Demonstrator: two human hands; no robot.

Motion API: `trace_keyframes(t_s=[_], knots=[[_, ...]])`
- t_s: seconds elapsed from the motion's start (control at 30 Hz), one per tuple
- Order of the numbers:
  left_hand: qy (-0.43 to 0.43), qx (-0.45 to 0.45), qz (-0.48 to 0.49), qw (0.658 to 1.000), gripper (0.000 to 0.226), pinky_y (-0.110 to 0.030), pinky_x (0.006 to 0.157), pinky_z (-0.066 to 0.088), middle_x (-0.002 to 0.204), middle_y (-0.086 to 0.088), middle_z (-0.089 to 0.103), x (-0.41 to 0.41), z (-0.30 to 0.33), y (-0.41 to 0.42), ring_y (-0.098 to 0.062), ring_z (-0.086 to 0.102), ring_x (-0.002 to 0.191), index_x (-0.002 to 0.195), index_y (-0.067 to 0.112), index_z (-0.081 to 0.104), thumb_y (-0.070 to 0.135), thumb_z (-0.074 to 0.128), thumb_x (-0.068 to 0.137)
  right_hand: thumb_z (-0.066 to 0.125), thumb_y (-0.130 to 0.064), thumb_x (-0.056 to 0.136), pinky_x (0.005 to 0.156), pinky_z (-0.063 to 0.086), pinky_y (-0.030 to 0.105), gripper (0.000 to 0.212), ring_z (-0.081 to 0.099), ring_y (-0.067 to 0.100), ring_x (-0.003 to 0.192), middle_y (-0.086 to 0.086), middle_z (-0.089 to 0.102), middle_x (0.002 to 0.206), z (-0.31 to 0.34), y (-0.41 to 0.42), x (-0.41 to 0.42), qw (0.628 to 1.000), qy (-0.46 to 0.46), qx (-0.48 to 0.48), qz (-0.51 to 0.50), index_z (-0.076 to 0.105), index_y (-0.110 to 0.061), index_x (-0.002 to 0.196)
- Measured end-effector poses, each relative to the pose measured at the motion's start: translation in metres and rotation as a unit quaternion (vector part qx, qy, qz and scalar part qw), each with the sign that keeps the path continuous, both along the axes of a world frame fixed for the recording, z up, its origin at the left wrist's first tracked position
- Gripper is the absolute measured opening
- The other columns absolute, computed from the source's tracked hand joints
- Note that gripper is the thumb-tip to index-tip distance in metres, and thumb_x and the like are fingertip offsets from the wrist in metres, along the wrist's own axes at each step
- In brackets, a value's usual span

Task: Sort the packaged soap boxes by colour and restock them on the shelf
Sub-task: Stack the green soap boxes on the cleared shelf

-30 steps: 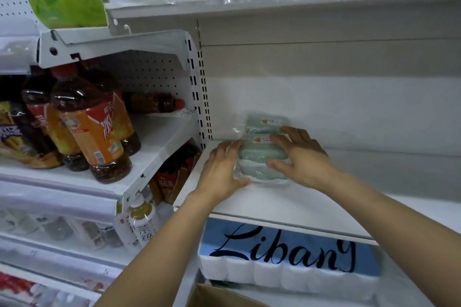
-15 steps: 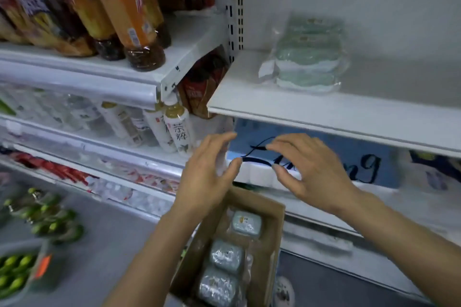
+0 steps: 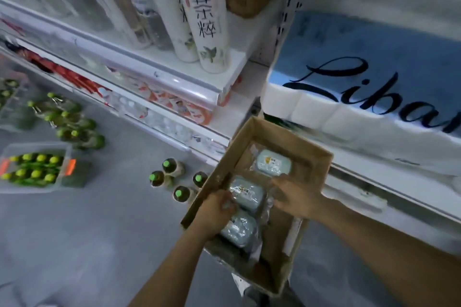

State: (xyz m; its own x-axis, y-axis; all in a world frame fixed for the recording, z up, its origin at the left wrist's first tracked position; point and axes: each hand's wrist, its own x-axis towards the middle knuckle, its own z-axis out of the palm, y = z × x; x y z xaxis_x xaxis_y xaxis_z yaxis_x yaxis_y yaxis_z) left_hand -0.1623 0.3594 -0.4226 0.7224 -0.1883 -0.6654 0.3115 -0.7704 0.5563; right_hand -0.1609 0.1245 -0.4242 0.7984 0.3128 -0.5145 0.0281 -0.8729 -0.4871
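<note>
An open cardboard box [image 3: 316, 157] sits low in front of the shelving. It holds three pale grey-green soap packs in clear wrap: a far one [image 3: 273, 163], a middle one [image 3: 245, 194] and a near one [image 3: 238, 230]. My left hand [image 3: 219, 207] reaches into the box, with its fingers curled on the left edge of the middle pack. My right hand [image 3: 294, 199] is inside the box at that pack's right side, fingers spread and touching the wrap. The shelf with the stocked packs is out of view.
A blue and white tissue multipack [image 3: 361, 87] fills the shelf just above the box. White tea bottles [image 3: 207, 20] stand on the shelf to the left. On the grey floor are green-capped bottles [image 3: 174, 179] and a clear crate [image 3: 37, 169] of them.
Both hands left the soap stack on the shelf and dropped into the cardboard box. My view tilted down from the shelf to the box and floor.
</note>
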Motion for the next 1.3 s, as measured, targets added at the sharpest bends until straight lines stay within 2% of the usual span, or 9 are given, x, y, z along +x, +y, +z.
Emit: trace_keyframes(t_s=[0.23,0.37,0.5,0.63,0.77,0.87,1.0,1.1,1.3], knots=[[0.133,0.13,-0.038,0.982,0.108,-0.044,0.119,0.023,0.158,-0.009,0.022,-0.017,-0.093,-0.008,-0.03,0.023,0.145,0.155,0.016,0.0,0.047,0.073,0.081,0.06,-0.016,0.087,0.097,0.046,0.039,0.043,0.053,0.031,0.119,0.013,0.054,0.128,-0.114,0.04,0.025,0.998,0.043,-0.044,-0.007,0.049,-0.012,0.128],[0.16,0.162,-0.04,0.973,0.125,-0.048,0.117,0.026,0.16,-0.014,0.014,-0.014,-0.124,-0.01,-0.035,0.02,0.146,0.154,0.015,-0.01,0.053,0.078,0.073,0.066,-0.033,0.083,0.099,0.046,0.039,0.071,0.049,0.032,0.125,0.013,0.045,0.142,-0.154,0.064,0.044,0.998,0.051,-0.037,-0.03,0.035,-0.018,0.145],[0.152,0.171,-0.061,0.972,0.132,-0.052,0.116,0.025,0.16,-0.01,0.021,-0.004,-0.129,-0.006,-0.033,0.024,0.145,0.155,0.018,-0.005,0.058,0.082,0.063,0.075,-0.061,0.054,0.097,0.048,0.037,0.096,0.054,0.027,0.12,0.006,0.05,0.14,-0.175,0.075,0.06,0.992,0.105,0.003,-0.064,0.04,-0.034,0.14],[0.152,0.185,-0.094,0.966,0.135,-0.053,0.119,0.014,0.161,-0.008,0.018,-0.01,-0.125,-0.004,-0.033,0.02,0.146,0.155,0.019,0.001,0.078,0.072,0.057,0.073,-0.071,0.038,0.096,0.049,0.035,0.114,0.056,0.023,0.116,0.002,0.053,0.138,-0.171,0.074,0.065,0.988,0.15,-0.01,-0.04,0.045,-0.026,0.139],[0.169,0.121,-0.057,0.977,0.126,-0.045,0.118,0.022,0.156,-0.005,0.031,-0.012,-0.109,-0.009,-0.029,0.031,0.142,0.151,0.022,0.025,0.081,0.073,0.051,0.082,-0.058,0.049,0.091,0.051,0.033,0.079,0.061,0.017,0.104,-0.006,0.063,0.121,-0.145,0.058,0.058,0.983,0.159,0.024,-0.086,0.058,-0.03,0.12],[0.181,0.028,0.077,0.98,0.131,-0.042,0.107,0.043,0.134,0.002,0.058,-0.013,-0.097,-0.009,-0.02,0.053,0.123,0.133,0.027,0.051,0.086,0.074,0.019,0.085,-0.046,0.054,0.09,0.051,0.034,0.062,0.061,0.018,0.102,-0.005,0.066,0.107,-0.114,0.04,0.053,0.969,0.151,0.059,-0.186,0.06,-0.029,0.107],[0.14,-0.023,0.147,0.979,0.089,-0.041,0.101,0.049,0.122,0.006,0.061,-0.021,-0.056,-0.011,-0.016,0.056,0.116,0.126,0.028,0.053,0.056,0.088,0.049,0.089,-0.034,0.052,0.078,0.055,0.032,0.067,0.062,0.016,0.098,-0.003,0.064,0.104,-0.05,0.014,0.044,0.937,0.128,0.156,-0.286,0.056,-0.02,0.109],[0.112,-0.067,0.188,0.973,0.067,-0.034,0.09,0.056,0.112,0.007,0.068,-0.024,-0.014,-0.007,-0.01,0.065,0.102,0.116,0.028,0.058,0.045,0.089,0.06,0.089,-0.021,0.063,0.059,0.052,0.016,0.047,0.064,0.006,0.084,-0.006,0.067,0.093,0.01,-0.001,0.035,0.915,0.076,0.229,-0.324,0.058,-0.02,0.098],[0.02,-0.154,0.255,0.954,0.041,-0.022,0.058,0.056,0.094,-0.003,0.074,-0.014,0.091,-0.002,-0.014,0.073,0.079,0.097,0.019,0.064,0.028,0.089,0.066,0.084,-0.039,0.057,0.068,0.057,0.025,0.059,0.072,0.011,0.081,0.002,0.075,0.094,0.127,-0.013,0.019,0.845,0.01,0.355,-0.4,0.066,-0.011,0.106]])
